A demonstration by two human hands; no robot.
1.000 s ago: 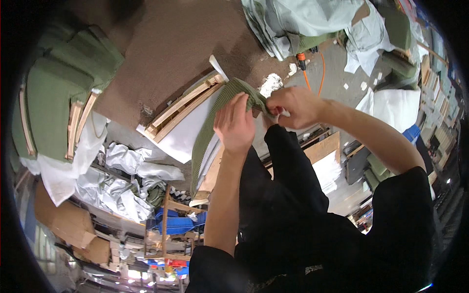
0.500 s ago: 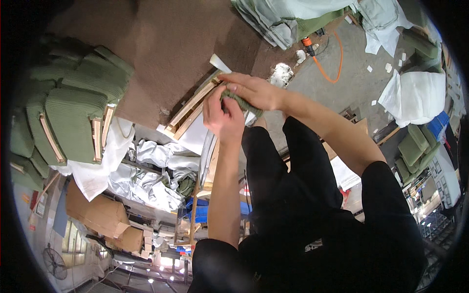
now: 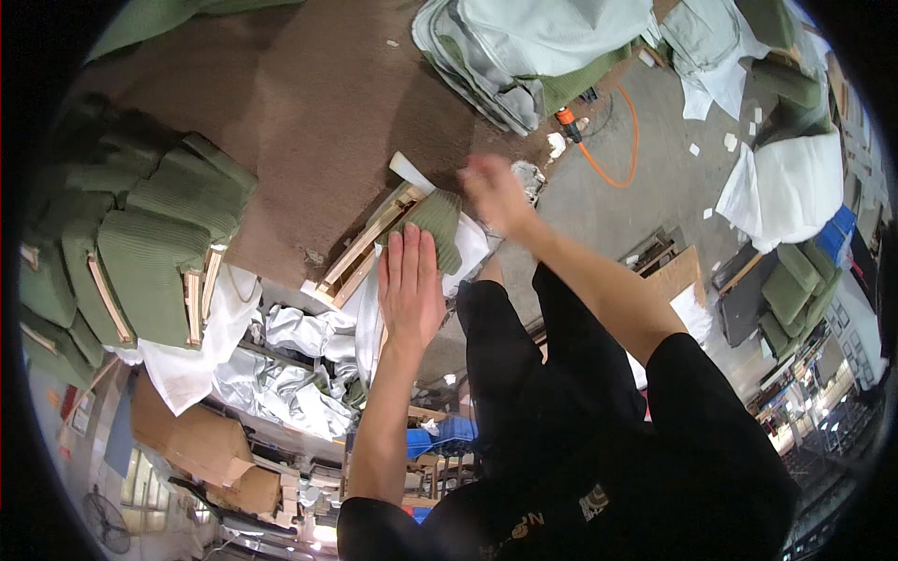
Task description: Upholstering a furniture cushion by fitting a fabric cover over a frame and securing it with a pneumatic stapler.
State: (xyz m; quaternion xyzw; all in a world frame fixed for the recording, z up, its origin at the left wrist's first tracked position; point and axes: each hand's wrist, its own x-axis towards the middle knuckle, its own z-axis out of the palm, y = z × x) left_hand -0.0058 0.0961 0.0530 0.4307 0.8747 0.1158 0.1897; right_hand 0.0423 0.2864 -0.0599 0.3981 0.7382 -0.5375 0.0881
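My left hand [image 3: 412, 290] lies flat, fingers stretched out, on a green ribbed fabric cover [image 3: 438, 224]. That cover sits over one side of a small piece with a bare wooden frame [image 3: 372, 234]. A strip of white padding [image 3: 412, 172] sticks out at the frame's far end. My right hand [image 3: 498, 196] is raised beside the cover, apart from it, and motion blurs its fingers. Whether it holds anything cannot be made out.
Green upholstered pieces with wooden edges [image 3: 154, 252] are stacked at the left on the brown surface [image 3: 318, 84]. Grey-white and green covers [image 3: 533, 56] lie at the far side. An orange cable [image 3: 631, 140] loops on the grey floor. Silvery fabric [image 3: 281, 383] is heaped nearer left.
Both hands were closed together around the green fabric. My right hand has come away to the right, and my left hand has flattened and slid lower on the cover.
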